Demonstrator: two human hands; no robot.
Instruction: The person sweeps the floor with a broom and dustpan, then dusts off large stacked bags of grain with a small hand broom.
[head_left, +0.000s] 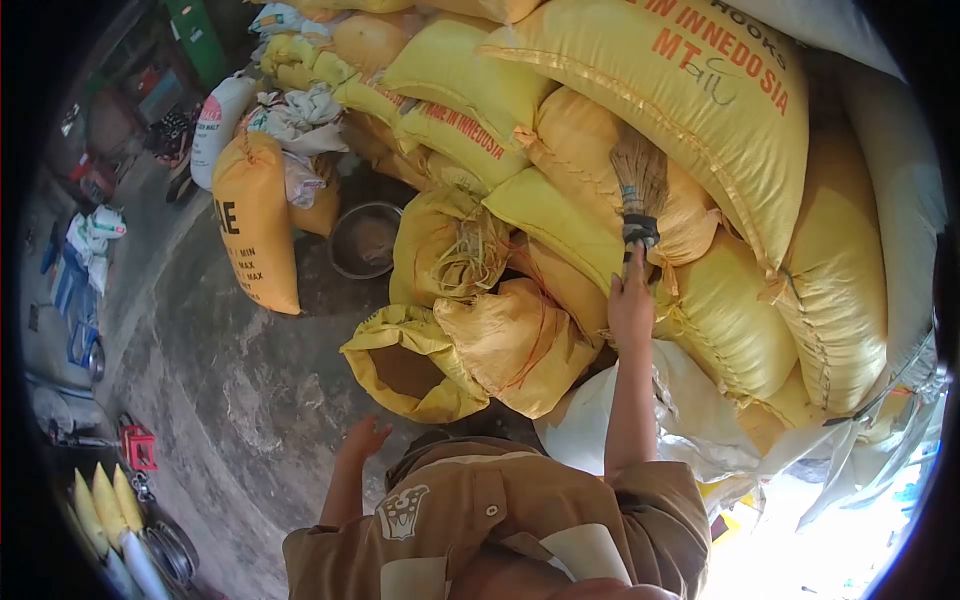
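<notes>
My right hand [632, 305] reaches forward over the sacks, its fingers at the dark bound handle of a straw brush [640, 180]. The bristles point away from me and lie against a stacked yellow sack [575, 130]. How the fingers close on the handle is too small to tell fully. Low over the floor, my left hand [370, 437] has its fingers apart and holds nothing. Just beyond it stands an open yellow sack [468, 392] with brown contents. Beside that sack sits a tied orange-yellow sack [520, 345] with red string.
Large filled sacks [690, 110] are piled ahead and to the right. A metal basin [345, 262] rests on the concrete floor [225, 400] near an upright orange sack [255, 220]. White sheeting [690, 410] hangs at my right. A red object [138, 447] is at the left.
</notes>
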